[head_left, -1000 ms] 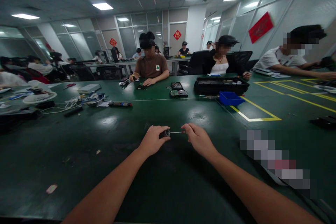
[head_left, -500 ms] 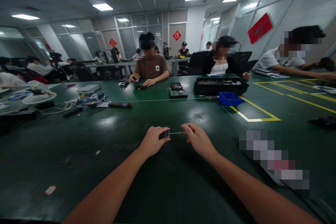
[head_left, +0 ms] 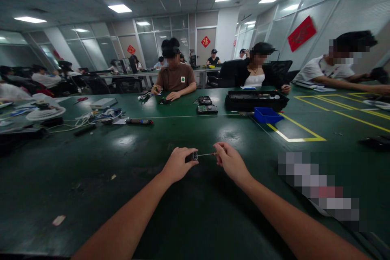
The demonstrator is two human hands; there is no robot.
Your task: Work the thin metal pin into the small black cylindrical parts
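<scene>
Two hands: your left hand and right hand face each other over the table; whether they rest on it, I cannot tell.
Left hand: pinching the dark cylinder between thumb and fingers, its ringed end turned rightward, seemingly so the rod can meet it.
Right hand: fingertips pinching the reddish end of the rod, likely a screwdriver; holding it there seems to leave the shaft clear.
Rod: spans the gap between your hands, its tip at the cylinder's ringed end; whether it goes inside is unclear.
Ahead: boards lie near the table's middle; the blue bin sits just before the black tray, presumably to gather small parts.
Yellow tape: probably marks off work areas, to your right.
Writing: 福 on the far red diamond; the red sheet and the shirt patch are illegible. You show no readable brand on cylinder or rod.
</scene>
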